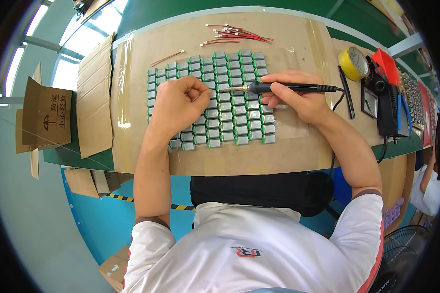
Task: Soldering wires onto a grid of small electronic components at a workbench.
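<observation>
My right hand (300, 97) is wrapped round the black handle of a soldering iron (264, 87), which points left. Its metal tip reaches in beside the fingertips of my left hand (178, 103). Those fingers are pinched together, and what they hold is too small to make out. Beneath both hands, rows of small grey blocks with green circuit boards (240, 120) lie side by side on a brown cardboard sheet (208, 161). My left hand hides part of the left-hand rows. Beyond the rows is a pile of red and black wires with white connectors (234, 35); one such wire (167, 58) lies apart.
On the right are a yellow tape roll (353, 63), a slim black tool (347, 93), a black box-shaped unit (392, 110) and a red bin (386, 66). A cardboard flap (95, 97) and open carton (46, 115) stand left. The iron's cable (338, 100) drops past my right forearm.
</observation>
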The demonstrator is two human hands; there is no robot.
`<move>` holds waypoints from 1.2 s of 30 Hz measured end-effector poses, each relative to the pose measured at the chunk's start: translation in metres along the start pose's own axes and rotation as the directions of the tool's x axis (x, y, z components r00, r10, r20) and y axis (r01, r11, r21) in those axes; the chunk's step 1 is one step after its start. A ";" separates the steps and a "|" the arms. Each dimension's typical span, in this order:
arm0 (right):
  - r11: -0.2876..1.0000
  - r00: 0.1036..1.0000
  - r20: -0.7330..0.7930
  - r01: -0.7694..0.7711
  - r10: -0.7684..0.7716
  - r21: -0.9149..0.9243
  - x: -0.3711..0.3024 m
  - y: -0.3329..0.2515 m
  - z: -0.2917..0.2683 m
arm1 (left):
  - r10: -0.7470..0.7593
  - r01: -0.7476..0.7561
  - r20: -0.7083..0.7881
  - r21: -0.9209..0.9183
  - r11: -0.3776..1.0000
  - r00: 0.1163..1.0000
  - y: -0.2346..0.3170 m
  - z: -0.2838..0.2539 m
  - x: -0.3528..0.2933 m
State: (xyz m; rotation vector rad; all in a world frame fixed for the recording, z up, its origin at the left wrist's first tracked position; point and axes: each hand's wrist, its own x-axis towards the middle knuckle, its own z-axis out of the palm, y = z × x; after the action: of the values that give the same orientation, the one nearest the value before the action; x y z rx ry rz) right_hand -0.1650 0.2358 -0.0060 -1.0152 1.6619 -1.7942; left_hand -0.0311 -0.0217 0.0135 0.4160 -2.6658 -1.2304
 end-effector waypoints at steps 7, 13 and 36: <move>0.999 0.999 -0.018 -0.029 0.030 0.020 -0.001 0.001 0.001 | 0.034 -0.034 0.005 0.027 0.999 0.999 0.001 -0.001 -0.002; 0.999 1.000 -0.015 -0.007 0.008 0.046 0.000 0.003 0.000 | 0.048 -0.048 0.008 0.014 0.999 0.999 -0.002 0.001 0.000; 1.000 1.000 -0.013 0.007 -0.007 0.031 0.000 0.002 0.001 | 0.092 -0.095 0.044 0.064 0.993 0.995 0.000 -0.001 -0.002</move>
State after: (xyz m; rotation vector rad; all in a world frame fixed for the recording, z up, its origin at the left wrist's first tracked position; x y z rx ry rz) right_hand -0.1647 0.2348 -0.0081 -0.9989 1.6356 -1.8293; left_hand -0.0286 -0.0215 0.0144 0.2748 -2.7320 -1.1396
